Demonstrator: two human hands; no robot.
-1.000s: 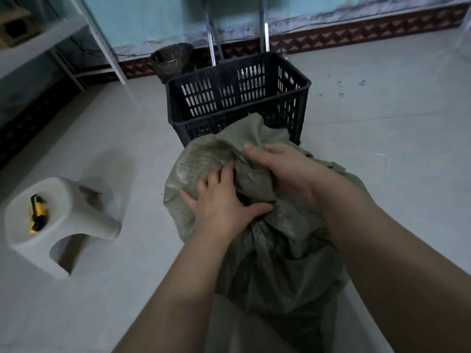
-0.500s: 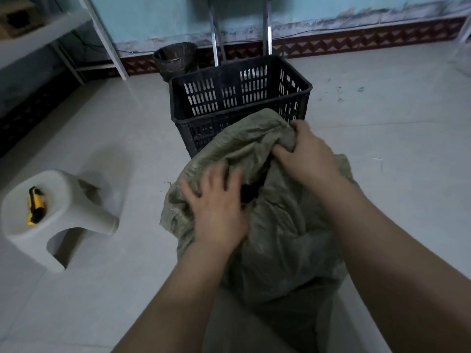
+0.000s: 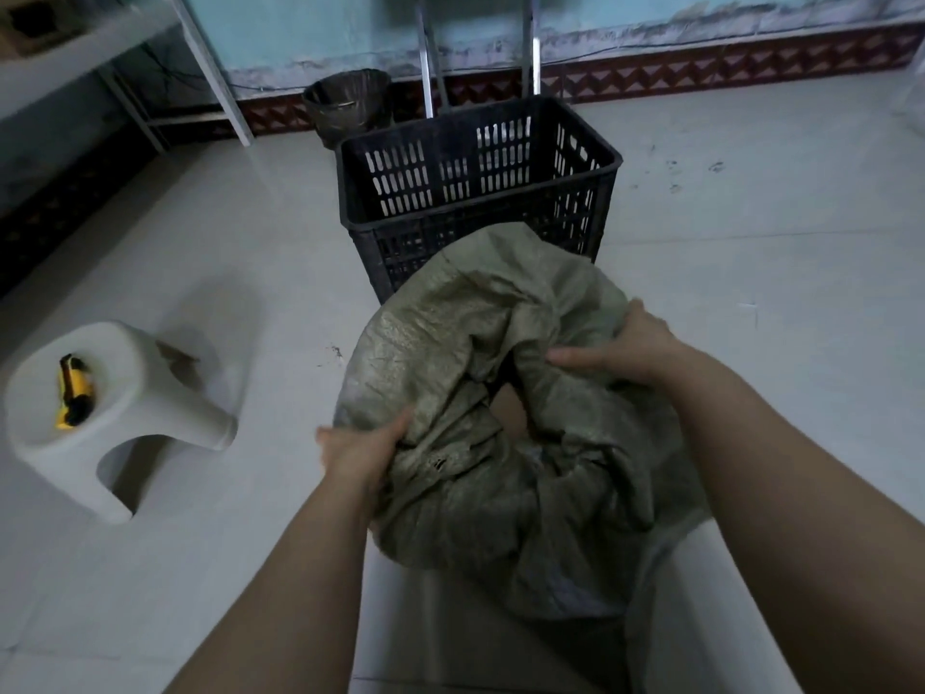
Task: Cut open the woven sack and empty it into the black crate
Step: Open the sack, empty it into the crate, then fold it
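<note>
A grey-green woven sack (image 3: 465, 318) stands on the floor in front of me, its mouth pulled open into a wide ring. Something brownish shows inside the opening, too dim to identify. My left hand (image 3: 363, 453) grips the sack's rim on the near left. On the right side of the rim, my right hand (image 3: 620, 345) is closed on the fabric. The black slatted crate (image 3: 475, 162) stands just behind the sack, upright; no contents are visible inside it.
A white plastic stool (image 3: 125, 408) sits to the left with a yellow and black cutter (image 3: 74, 390) on its seat. A dark woven basket (image 3: 345, 102) and two metal legs stand behind the crate by the wall. A shelf frame is at far left.
My hands have moved apart from the bunched top of the sack to opposite sides of its rim, and the sack's mouth now gapes open.
</note>
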